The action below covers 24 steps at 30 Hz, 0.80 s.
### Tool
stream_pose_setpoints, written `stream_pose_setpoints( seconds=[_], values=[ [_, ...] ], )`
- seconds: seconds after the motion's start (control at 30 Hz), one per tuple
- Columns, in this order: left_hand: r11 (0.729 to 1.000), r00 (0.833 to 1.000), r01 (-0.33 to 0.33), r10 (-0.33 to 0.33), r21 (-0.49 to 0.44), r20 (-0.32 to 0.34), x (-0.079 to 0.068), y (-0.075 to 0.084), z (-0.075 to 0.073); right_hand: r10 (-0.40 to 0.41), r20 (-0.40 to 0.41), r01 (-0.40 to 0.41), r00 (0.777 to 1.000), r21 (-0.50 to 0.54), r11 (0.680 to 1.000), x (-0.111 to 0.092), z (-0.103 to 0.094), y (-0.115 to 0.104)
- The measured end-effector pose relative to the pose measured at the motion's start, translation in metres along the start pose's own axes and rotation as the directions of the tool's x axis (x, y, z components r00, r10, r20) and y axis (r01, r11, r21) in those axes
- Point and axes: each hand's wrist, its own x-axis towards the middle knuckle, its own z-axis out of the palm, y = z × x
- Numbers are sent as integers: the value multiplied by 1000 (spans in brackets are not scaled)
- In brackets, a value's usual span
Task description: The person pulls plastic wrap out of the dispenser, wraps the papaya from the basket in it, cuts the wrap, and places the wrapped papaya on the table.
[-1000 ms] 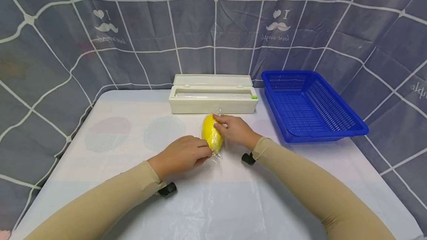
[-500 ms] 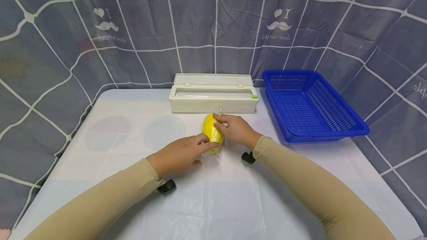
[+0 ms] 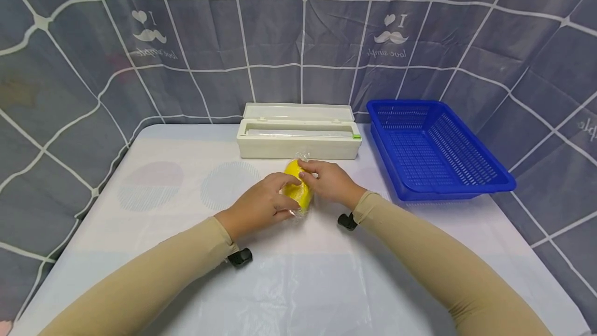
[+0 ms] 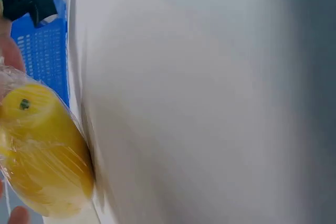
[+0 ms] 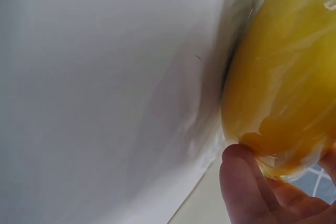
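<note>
A yellow oval fruit, mango-like with a small dark stem spot, stands out at the middle of the table, wrapped in clear cling film. My right hand grips its far right side, thumb against the film near one end. My left hand holds the near left side, fingers curled over the fruit and its near end. Loose crinkled film sticks out at both ends. The left palm side is hidden in the head view.
Just behind the fruit, a white cling film box stands with its lid raised and a green slider at its right end. A blue mesh basket sits at the back right. Grey checked curtain surrounds the white-covered table.
My left hand lifts from the fruit's near end, reaches over it with fingers spread, then closes round its left side. The right hand keeps its hold in place.
</note>
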Motion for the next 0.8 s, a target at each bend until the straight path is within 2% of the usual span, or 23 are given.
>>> stream_pose_setpoints(
  seconds=[0.07, 0.17, 0.3, 0.43, 0.57, 0.63, 0.8],
  values=[
    [994, 998, 67, -67, -81, 3, 0, -2, 1, -12, -4, 12, 1000, -18, 1000, 0, 1, 0],
    [962, 985, 168, -170, -214, 9, 2, -4, 2, -30, -14, 29, 999, -59, 998, 0, 1, -1],
    [920, 969, 233, -249, -315, -10, 5, -7, 4, -49, -48, 44, 998, -91, 995, -1, 2, -3],
    [888, 953, 277, -303, -368, -14, 10, -8, 5, -62, -75, 57, 995, -68, 996, -1, 1, -5],
    [846, 929, 340, -371, -411, 4, 15, -9, 5, -59, -89, 54, 994, -55, 997, -2, -1, -5],
    [834, 919, 364, -394, -415, 16, 17, -9, 4, -67, -95, 63, 993, -44, 997, -4, -3, -4],
    [774, 878, 449, -475, -447, 61, 20, -8, 3, -141, -49, 143, 989, 30, 989, -14, -9, 2]
  ],
)
